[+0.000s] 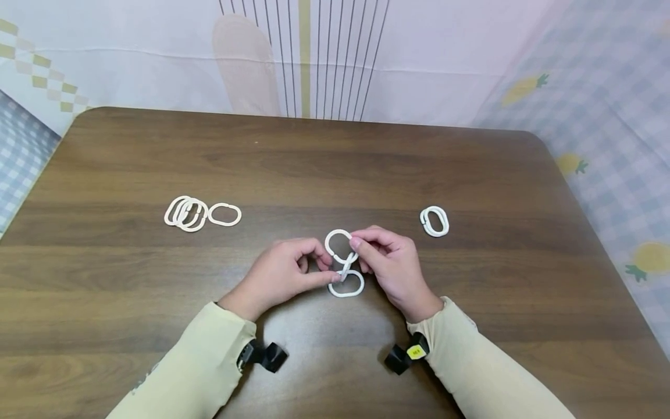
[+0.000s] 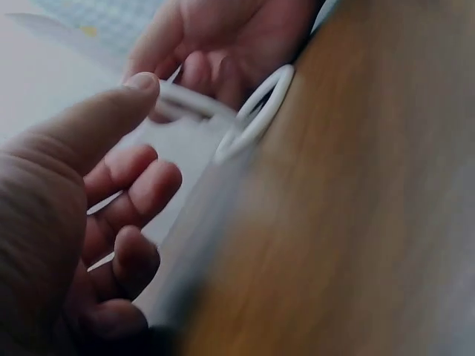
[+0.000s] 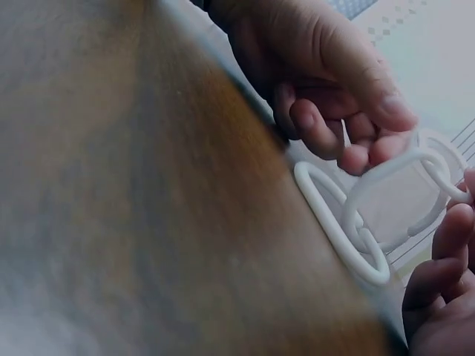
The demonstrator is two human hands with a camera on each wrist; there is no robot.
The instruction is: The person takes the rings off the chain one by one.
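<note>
Three white plastic C-shaped rings are linked in a short chain between the hands in the head view. My right hand (image 1: pixel 392 267) pinches the upper ring (image 1: pixel 338 231) between thumb and fingers. Edge-on below it is the middle ring (image 1: pixel 348 264), which my left hand (image 1: pixel 285 269) pinches near its lower end. The lower ring (image 1: pixel 346 295) hangs through the middle one and rests at the tabletop. In the right wrist view, the lower ring (image 3: pixel 326 215) and the middle ring (image 3: pixel 371 176) pass through each other.
A loose pile of overlapping white rings (image 1: pixel 192 230) lies to the left on the brown wooden table (image 1: pixel 314 163), with a single ring (image 1: pixel 224 224) beside it. Two stacked rings (image 1: pixel 435 234) lie at the right. Patterned cloth (image 1: pixel 419 70) hangs behind the table.
</note>
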